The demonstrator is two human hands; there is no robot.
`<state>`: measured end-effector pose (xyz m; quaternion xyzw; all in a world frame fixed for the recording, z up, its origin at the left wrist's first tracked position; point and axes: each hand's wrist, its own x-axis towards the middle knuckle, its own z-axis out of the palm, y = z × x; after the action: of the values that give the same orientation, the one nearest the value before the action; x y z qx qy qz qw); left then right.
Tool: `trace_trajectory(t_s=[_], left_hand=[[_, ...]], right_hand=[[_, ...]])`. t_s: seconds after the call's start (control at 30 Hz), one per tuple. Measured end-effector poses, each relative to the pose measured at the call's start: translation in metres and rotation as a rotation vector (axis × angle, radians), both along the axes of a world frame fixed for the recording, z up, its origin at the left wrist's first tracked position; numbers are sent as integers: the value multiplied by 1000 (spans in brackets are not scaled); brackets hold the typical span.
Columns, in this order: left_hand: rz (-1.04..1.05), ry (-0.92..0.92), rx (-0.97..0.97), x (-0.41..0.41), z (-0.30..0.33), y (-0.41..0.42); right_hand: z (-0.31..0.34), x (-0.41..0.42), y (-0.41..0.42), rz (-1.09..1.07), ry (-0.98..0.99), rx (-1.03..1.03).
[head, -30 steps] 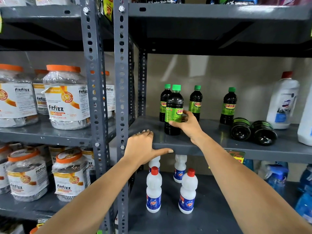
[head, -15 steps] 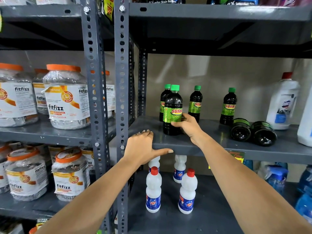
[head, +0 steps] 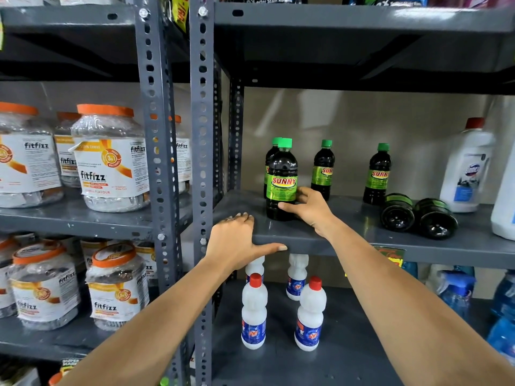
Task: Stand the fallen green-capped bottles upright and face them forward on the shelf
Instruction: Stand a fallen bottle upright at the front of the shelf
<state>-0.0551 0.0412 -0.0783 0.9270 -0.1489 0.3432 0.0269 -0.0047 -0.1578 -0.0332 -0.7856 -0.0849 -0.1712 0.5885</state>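
Observation:
My right hand grips the lower body of an upright dark green-capped bottle near the front of the grey shelf; its SUNNY label faces me. Another upright green-capped bottle stands directly behind it, mostly hidden. Two more stand at the back: one to the right and one further right. Two fallen bottles lie side by side with their bases toward me. My left hand rests on the shelf's front edge, thumb stretched along the lip.
White jugs stand at the shelf's right end. Red-capped white bottles sit on the shelf below. Orange-lidded fitfizz jars fill the left rack. Perforated grey uprights divide the two racks.
The held bottle has turned so its SUNNY label now faces forward, and it has shifted slightly left. My left hand has stayed on the shelf edge.

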Motion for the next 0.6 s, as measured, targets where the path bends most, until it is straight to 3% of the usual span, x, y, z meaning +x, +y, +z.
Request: trace_trajectory(t_s=[0.47,0.6], left_hand=[[-26,24,-13,-2,2,0],[-175,-36,-20,-8,-5,-2]], right_hand=[[1,-6,4,13,49,-97],[5,-15,7,-146,25,62]])
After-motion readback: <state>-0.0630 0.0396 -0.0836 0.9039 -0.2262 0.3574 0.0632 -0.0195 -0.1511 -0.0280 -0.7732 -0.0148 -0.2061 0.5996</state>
